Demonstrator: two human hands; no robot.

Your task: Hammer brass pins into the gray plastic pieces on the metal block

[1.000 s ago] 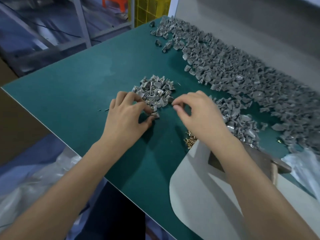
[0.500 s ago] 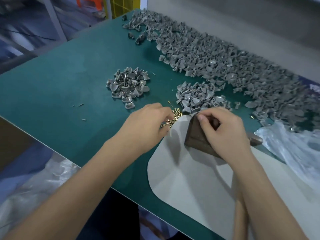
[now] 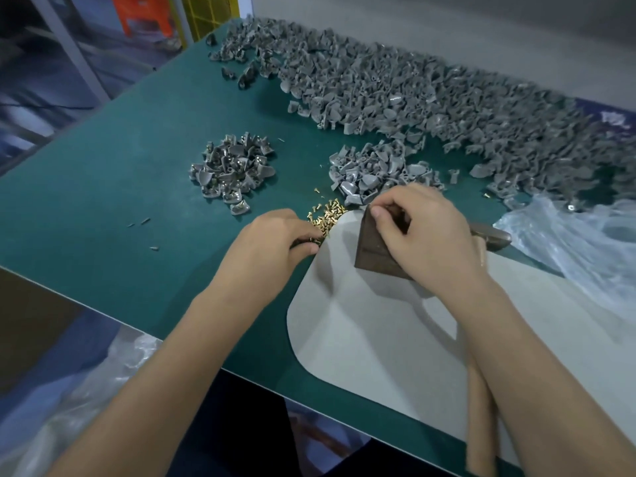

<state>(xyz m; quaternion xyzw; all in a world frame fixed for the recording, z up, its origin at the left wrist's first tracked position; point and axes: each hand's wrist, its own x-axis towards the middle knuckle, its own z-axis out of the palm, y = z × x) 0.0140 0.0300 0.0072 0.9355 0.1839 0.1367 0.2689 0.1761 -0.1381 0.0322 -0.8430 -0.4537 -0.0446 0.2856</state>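
A dark metal block (image 3: 370,251) stands on a pale gray mat (image 3: 378,342). My right hand (image 3: 426,232) sits on the block's top edge, thumb and fingers curled round it. Whatever lies under the fingers is hidden. Just left of the block is a small heap of brass pins (image 3: 327,215). My left hand (image 3: 272,246) has its curled fingertips in that heap, pinching at pins. Loose gray plastic pieces (image 3: 375,175) lie in a pile just beyond the block. The hammer head (image 3: 492,235) rests behind my right hand, its wooden handle (image 3: 480,414) under my right forearm.
A smaller pile of gray pieces with brass showing (image 3: 234,172) lies to the left on the green table (image 3: 120,201). A long bank of gray pieces (image 3: 447,105) fills the far side. A clear plastic bag (image 3: 571,242) lies at the right. The table's front edge runs diagonally below my arms.
One second ago both hands were at the left pile. They then moved right, the left to the brass pins and the right onto the block. Since half a second ago, they have barely moved.
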